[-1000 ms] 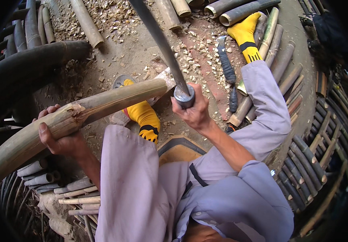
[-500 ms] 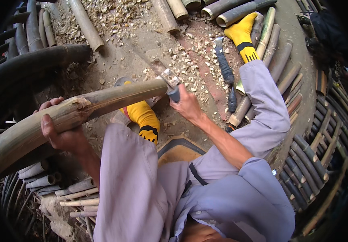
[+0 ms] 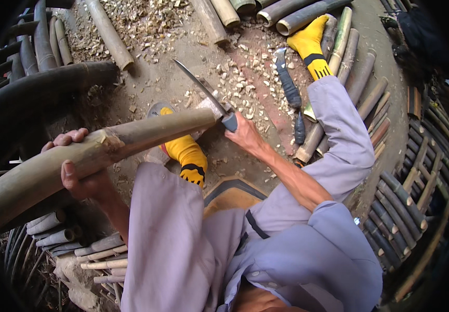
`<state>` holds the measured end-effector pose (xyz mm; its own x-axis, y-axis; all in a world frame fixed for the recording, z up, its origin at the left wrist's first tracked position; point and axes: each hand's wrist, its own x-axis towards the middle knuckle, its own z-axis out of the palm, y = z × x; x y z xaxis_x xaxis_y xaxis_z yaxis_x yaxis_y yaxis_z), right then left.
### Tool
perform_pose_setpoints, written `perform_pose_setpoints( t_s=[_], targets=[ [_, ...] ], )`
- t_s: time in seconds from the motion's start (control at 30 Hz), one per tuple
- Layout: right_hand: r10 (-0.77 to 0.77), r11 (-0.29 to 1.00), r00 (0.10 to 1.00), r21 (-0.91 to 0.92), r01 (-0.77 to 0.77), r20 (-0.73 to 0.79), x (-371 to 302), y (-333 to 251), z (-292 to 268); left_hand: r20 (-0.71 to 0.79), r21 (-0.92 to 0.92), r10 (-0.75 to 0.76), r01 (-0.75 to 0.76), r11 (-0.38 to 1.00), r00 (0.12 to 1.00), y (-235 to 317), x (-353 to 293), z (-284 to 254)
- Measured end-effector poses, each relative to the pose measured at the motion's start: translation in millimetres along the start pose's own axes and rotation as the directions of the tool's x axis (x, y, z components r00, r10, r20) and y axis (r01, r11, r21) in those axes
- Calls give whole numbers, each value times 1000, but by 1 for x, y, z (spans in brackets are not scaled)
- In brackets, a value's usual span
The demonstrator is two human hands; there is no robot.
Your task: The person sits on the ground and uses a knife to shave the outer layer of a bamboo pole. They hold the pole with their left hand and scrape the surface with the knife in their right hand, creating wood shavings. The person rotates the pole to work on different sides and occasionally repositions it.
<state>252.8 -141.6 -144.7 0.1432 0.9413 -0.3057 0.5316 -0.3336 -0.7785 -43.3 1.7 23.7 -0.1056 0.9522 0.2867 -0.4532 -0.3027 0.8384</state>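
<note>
My left hand (image 3: 81,179) is closed round a thick bamboo pole (image 3: 157,129), with its thumb on the near side and fingertips over the far side. The pole slopes up to the right across my lower leg. Past its far end, my right hand (image 3: 248,136) grips the dark grey handle (image 3: 229,122) of a tool with a long, slightly curved blade (image 3: 196,81). The blade points up and left, close to the pole's end; whether they touch, I cannot tell. Its edge is too fine to show saw teeth or a knife edge. A pale block (image 3: 210,103) lies partly hidden behind the pole's end.
A black-wrapped bladed tool (image 3: 289,86) lies on the ground beside my yellow-socked foot (image 3: 310,39). Pale chips (image 3: 240,83) cover the ground ahead. Bamboo lengths (image 3: 362,78) line the right side, with stacked bamboo (image 3: 391,218) farther right. A dark curved pole (image 3: 48,80) stands at left.
The blade has turned, from a blurred flat face to a thin dark line. My right hand shifted slightly right and down. The pole's far end dipped a little, and my left hand moved slightly right.
</note>
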Motion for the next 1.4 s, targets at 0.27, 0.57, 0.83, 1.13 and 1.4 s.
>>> perform_pose_setpoints(
  t_s=[0.27,0.57,0.83,1.13,1.4],
  targets=[
    [-106,963,984,231,137,-142,-15,-46,-13,72,72,-7,2,997,997,4,5,-11],
    [-39,994,999,100,36,32,-13,-14,-10,-318,96,-5,38,995,948,2,3,30],
    [-194,890,909,323,321,-369,-18,-53,-17,-273,154,7,36,987,962,15,-13,35],
    [-80,986,986,131,100,-146,-13,-60,-20,-337,253,49,40,967,940,19,-13,31],
    [-1,999,998,-52,5,62,-14,-12,4,-262,213,18,40,976,965,14,-12,39]
  ],
)
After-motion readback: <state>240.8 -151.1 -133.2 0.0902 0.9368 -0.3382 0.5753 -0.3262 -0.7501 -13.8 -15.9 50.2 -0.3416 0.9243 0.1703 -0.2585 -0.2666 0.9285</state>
